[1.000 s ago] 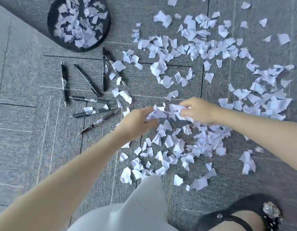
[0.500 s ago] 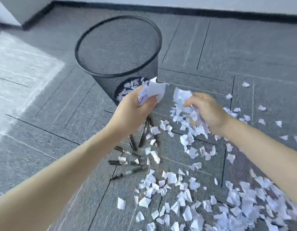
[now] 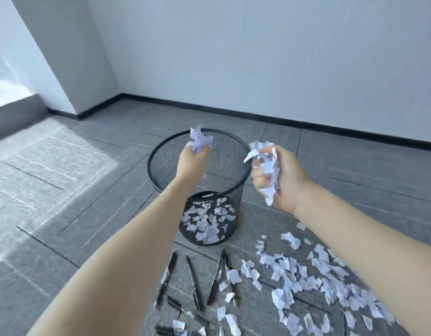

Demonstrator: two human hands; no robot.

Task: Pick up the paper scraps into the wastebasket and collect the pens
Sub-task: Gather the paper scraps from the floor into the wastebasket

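The left hand is gripping a wad of paper scraps in a tight fist, with the white pieces sticking up out of the top of its curled fingers. It is hanging right over the open mouth of the wastebasket, a black wire-mesh bin standing upright on the grey carpet.

The right hand is clutching a second wad of scraps, its fingers curled round the crumpled paper, which is spilling out above the knuckles and below the palm. This hand is sitting just to the right of the basket's rim, level with the left hand and a little nearer the camera.

Through the mesh below the left forearm, a layer of scraps already dropped in is showing at the bottom of the basket.

Below both hands, nearer the person, several dark pens are lying loose on the carpet in front of the basket. Under and to the right of the right forearm, loose scraps are lying scattered widely over the carpet, a few of them lying on and among the pens.

No brand, label or legible writing is showing on the basket, pens or paper; faint bluish marks on some scraps are too blurred to read.
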